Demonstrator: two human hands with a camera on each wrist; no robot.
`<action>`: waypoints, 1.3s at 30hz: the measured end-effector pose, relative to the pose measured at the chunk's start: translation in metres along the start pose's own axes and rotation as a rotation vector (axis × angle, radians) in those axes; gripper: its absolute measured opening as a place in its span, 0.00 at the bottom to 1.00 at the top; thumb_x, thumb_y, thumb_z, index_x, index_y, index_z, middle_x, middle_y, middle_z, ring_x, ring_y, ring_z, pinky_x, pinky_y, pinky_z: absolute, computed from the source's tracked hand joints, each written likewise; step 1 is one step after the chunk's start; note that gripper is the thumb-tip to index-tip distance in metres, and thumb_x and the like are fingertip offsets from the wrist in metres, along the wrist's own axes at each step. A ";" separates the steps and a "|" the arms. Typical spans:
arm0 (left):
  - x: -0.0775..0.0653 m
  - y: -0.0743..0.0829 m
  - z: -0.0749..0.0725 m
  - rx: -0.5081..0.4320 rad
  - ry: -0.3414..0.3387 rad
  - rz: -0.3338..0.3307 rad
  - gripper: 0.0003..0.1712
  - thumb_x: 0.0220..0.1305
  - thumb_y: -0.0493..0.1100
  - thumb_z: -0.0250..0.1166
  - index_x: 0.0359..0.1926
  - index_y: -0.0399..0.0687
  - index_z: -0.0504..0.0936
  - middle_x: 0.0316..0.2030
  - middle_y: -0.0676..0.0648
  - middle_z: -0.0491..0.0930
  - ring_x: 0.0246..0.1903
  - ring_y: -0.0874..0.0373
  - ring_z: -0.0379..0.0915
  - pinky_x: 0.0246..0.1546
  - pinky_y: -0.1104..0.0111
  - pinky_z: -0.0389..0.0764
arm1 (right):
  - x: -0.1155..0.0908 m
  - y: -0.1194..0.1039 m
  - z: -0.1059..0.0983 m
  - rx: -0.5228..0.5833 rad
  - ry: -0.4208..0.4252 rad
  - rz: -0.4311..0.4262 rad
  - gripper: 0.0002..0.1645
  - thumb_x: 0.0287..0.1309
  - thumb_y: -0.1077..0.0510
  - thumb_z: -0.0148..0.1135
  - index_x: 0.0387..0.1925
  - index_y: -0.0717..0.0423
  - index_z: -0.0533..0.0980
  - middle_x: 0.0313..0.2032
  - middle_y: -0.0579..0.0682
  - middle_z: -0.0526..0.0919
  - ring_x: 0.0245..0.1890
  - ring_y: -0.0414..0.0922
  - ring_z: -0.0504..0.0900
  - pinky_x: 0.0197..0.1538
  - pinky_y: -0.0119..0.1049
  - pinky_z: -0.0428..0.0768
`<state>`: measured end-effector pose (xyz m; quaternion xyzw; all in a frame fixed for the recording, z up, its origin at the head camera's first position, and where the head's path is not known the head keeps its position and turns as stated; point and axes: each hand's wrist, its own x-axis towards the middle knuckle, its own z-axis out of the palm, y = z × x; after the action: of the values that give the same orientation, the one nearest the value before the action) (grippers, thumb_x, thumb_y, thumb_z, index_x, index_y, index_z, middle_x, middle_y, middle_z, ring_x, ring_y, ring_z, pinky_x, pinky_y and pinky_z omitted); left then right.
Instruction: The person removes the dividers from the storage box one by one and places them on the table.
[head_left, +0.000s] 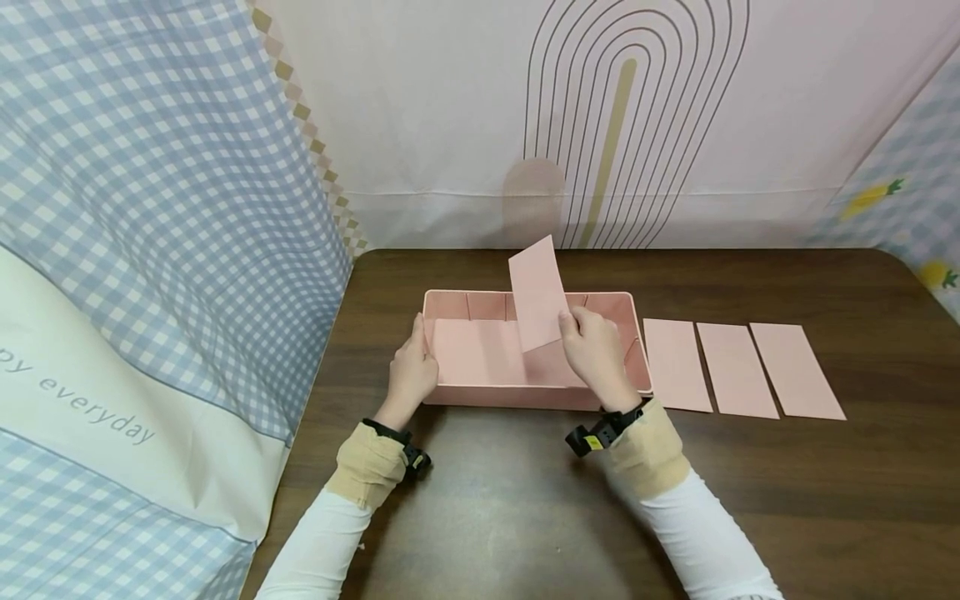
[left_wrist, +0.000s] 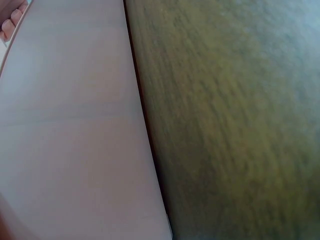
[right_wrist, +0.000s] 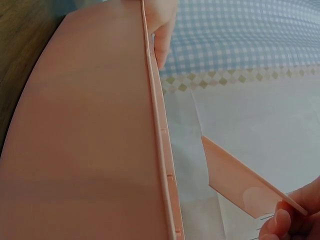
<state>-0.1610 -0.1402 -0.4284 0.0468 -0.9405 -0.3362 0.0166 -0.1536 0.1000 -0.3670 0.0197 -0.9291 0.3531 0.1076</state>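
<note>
A long pink open-topped box point(head_left: 510, 397) with narrow slots along its inner walls lies across the table. My left hand point(head_left: 411, 371) rests against its left end, a straight finger along the end wall; the right wrist view shows that finger point(right_wrist: 161, 45) beyond the rim. Over the box, my right hand point(head_left: 596, 346) pinches a thin pink panel point(head_left: 538, 292) by its lower right part, thumb on the near face. This panel is tilted, its top end above the far rim. In the left wrist view, the box's wall point(left_wrist: 75, 160) hides most of the left hand.
Three flat pink panels, the left point(head_left: 675, 364), middle point(head_left: 737, 369) and right one point(head_left: 797, 369), lie in a row on the dark wooden table point(head_left: 487, 517) right of the box. A white curtain point(head_left: 420, 108) hangs behind, and blue checked cloth point(head_left: 187, 167) borders the left side.
</note>
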 end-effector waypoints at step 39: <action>-0.001 0.002 -0.002 -0.007 -0.034 -0.027 0.34 0.60 0.33 0.42 0.67 0.42 0.47 0.60 0.37 0.64 0.55 0.42 0.64 0.51 0.51 0.67 | -0.005 0.036 -0.017 0.008 -0.035 0.070 0.22 0.63 0.53 0.41 0.16 0.58 0.63 0.13 0.48 0.59 0.14 0.45 0.59 0.21 0.34 0.57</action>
<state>-0.1603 -0.1400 -0.4261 0.0538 -0.9387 -0.3406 -0.0038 -0.1499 0.1377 -0.3791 -0.0062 -0.9297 0.3598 0.0790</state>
